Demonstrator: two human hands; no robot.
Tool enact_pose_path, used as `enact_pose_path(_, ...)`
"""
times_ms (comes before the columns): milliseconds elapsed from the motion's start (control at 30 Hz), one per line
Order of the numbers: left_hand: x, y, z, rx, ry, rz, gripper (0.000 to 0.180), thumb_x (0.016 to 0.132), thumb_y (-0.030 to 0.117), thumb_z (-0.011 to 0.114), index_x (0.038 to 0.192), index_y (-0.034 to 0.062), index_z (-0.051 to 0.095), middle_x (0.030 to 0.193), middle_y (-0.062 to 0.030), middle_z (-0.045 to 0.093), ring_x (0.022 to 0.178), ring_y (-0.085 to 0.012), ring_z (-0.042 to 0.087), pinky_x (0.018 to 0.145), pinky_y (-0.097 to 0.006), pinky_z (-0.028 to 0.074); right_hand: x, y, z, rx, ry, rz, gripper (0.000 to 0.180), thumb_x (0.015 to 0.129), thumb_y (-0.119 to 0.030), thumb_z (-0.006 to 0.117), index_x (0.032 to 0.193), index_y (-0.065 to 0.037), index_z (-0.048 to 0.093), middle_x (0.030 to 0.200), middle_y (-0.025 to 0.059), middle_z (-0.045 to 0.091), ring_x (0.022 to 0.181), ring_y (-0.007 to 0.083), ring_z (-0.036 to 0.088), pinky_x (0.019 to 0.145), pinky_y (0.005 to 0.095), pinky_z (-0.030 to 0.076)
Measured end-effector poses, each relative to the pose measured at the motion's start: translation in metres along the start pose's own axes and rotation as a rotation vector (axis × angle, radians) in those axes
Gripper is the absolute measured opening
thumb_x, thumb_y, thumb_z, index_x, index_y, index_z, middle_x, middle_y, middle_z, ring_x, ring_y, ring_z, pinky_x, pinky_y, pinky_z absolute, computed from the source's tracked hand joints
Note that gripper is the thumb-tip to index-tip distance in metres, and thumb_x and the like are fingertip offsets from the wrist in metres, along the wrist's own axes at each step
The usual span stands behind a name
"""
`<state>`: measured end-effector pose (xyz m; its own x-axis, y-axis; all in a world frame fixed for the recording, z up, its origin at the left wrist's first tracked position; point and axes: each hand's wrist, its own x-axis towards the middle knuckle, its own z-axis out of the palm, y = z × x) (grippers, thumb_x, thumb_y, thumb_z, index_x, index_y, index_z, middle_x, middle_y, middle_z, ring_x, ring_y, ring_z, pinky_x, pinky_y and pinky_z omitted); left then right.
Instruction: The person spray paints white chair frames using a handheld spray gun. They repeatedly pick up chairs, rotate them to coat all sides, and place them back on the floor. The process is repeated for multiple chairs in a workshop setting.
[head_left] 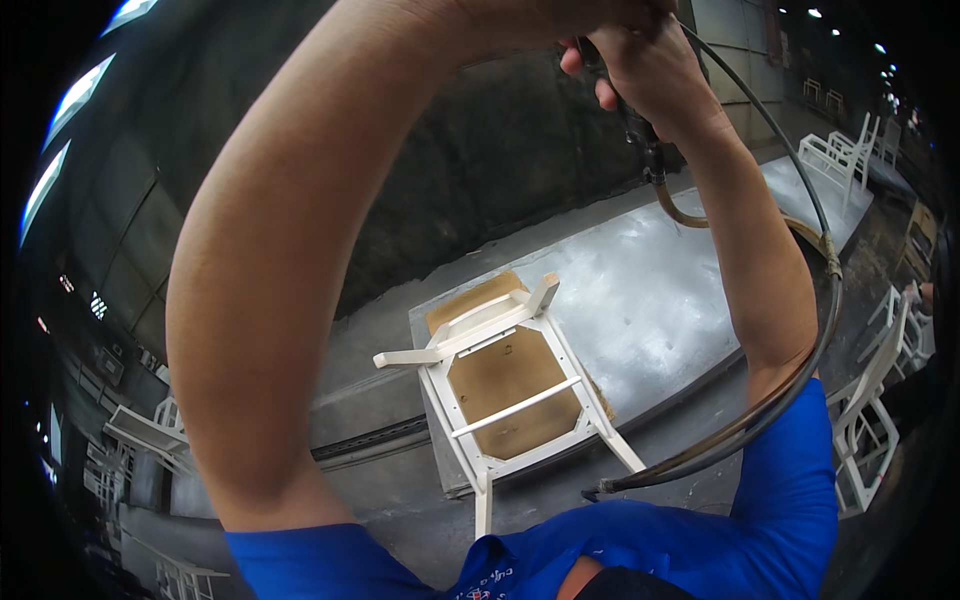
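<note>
Raised high at the top of the head view, my right hand [655, 75] is closed round the dark handle of a spray gun [640, 145]. A brownish hose [683, 213] leaves the bottom of the handle. My left hand [590, 12] comes across at the upper edge, close to the right one; its fingers are cut off or hidden. Below both hands, apart from them, a white wooden chair [515, 407] rests with its legs sticking out. A brown panel [515, 365] shows through its frame. The chair lies on a silvery, sheet-covered table [650, 290].
A dark hose [825, 330] loops round my right arm down to my chest. White chairs stand at the far right [845, 155], near right [870, 430] and left [150, 435]. Part of another person's hand [926, 292] shows at the right rim. A dark wall [480, 150] rises behind the table.
</note>
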<state>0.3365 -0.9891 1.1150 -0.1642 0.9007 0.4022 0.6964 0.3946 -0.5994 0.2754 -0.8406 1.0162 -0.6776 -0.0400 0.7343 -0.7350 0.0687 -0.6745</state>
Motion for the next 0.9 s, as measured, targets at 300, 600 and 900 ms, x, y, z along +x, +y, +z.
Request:
enact_pose_path(300, -0.027, -0.001, -0.030, 0.046, 0.041, -0.089, 0.022, 0.094, 0.013, 0.066, 0.110, 0.0003, 0.074, 0.106, -0.0155, 0.074, 0.100, -0.0306, 0.071, 0.091, -0.042, 0.056, -0.006, -0.055, 0.031, -0.081, 0.124, -0.047, 0.028, 0.105, -0.023, 0.054, 0.107, 0.002, 0.067, 0.087, 0.0054, 0.064, 0.073, 0.0108, 0.066, 0.049, 0.0259, 0.053)
enact_pose_path(600, -0.012, -0.006, -0.009, 0.094, 0.083, -0.144, 0.024, 0.093, 0.013, 0.068, 0.113, 0.0010, 0.073, 0.110, -0.0152, 0.074, 0.103, -0.0294, 0.070, 0.094, -0.041, 0.055, 0.002, -0.028, 0.016, -0.157, -0.017, -0.242, 0.040, 0.108, -0.030, 0.050, 0.120, 0.003, 0.069, 0.082, 0.0051, 0.063, 0.064, 0.0104, 0.062, 0.049, 0.0255, 0.053)
enact_pose_path(900, 0.068, -0.012, 0.045, 0.167, 0.067, -0.234, 0.027, 0.092, 0.014, 0.070, 0.116, 0.0016, 0.072, 0.113, -0.0150, 0.073, 0.105, -0.0281, 0.070, 0.096, -0.040, 0.054, 0.049, 0.021, -0.055, -0.149, -0.031, -0.184, 0.038, 0.107, -0.031, 0.052, 0.118, 0.002, 0.067, 0.084, 0.0071, 0.063, 0.059, 0.0110, 0.059, 0.048, 0.0266, 0.050)
